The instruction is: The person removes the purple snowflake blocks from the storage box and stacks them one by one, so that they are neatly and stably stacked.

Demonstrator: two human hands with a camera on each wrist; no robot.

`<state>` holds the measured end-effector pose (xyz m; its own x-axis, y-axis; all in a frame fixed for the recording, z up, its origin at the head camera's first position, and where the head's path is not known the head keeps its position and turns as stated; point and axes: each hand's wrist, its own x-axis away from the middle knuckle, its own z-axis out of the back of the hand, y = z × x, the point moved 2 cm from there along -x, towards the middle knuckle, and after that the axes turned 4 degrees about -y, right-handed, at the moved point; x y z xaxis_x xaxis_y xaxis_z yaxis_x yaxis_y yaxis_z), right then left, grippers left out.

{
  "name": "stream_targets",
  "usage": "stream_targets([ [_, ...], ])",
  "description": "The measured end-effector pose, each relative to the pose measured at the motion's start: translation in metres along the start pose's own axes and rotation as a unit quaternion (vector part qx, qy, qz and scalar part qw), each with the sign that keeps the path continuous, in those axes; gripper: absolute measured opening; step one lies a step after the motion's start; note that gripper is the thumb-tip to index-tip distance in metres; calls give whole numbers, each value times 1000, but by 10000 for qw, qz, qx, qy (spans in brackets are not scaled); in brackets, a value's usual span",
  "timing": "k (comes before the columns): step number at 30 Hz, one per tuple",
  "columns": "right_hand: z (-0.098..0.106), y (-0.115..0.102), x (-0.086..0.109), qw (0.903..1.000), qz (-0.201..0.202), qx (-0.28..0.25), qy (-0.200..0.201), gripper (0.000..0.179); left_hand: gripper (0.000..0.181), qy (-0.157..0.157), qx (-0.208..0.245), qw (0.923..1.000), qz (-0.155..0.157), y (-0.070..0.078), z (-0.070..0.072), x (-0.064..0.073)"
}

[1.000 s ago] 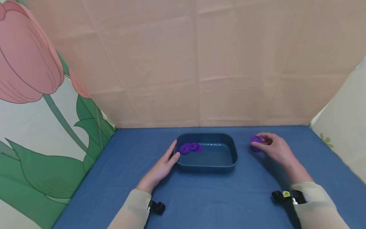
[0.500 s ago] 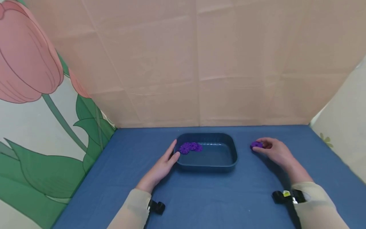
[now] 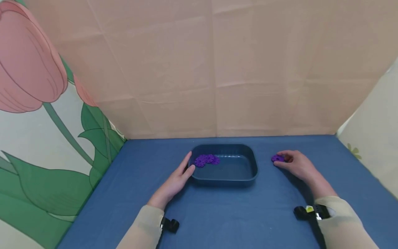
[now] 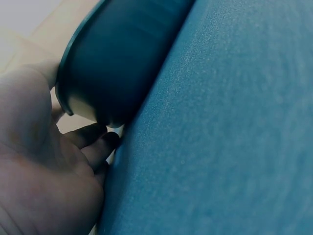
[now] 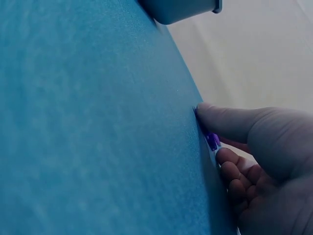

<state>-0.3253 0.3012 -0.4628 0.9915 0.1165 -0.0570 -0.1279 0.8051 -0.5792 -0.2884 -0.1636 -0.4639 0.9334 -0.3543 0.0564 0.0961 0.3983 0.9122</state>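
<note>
Your right grip (image 5: pixel 279 171) lies at the right edge, its thumb (image 5: pixel 227 122) stretched toward the blue surface (image 5: pixel 107 117), its fingers (image 5: pixel 237 188) curled below. Between them you pinch a purple piece (image 5: pixel 213 141), mostly hidden, close to the surface. Well apart, the top edge cuts off a dark blue container (image 5: pixel 181 7). A pale backdrop (image 5: pixel 239 54) stands behind.

purple piece (image 3: pixel 277 158): stands steep and face-on a second ago; now it is tipped nearly flat, close to the table (image 3: pixel 236 214), its top edge lower. most of that tilt is already gone half a second ago.
right hand (image 3: pixel 296 166): has come down a little with the piece, its tips lower than at first.
head view: slightly shifted; the painted tulip (image 3: pixel 28 62) shows a touch farther left.
</note>
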Motion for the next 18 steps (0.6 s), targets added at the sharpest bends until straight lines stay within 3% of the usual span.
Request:
stream_targets([
  [9,-1,-1,-1,10000,-16,85,-22,60,64,-254,48,9996,133,27,3,14],
  [18,0,1,-2,9999,-106,45,-8,64,64,-258,57,9996,124,28,3,14],
])
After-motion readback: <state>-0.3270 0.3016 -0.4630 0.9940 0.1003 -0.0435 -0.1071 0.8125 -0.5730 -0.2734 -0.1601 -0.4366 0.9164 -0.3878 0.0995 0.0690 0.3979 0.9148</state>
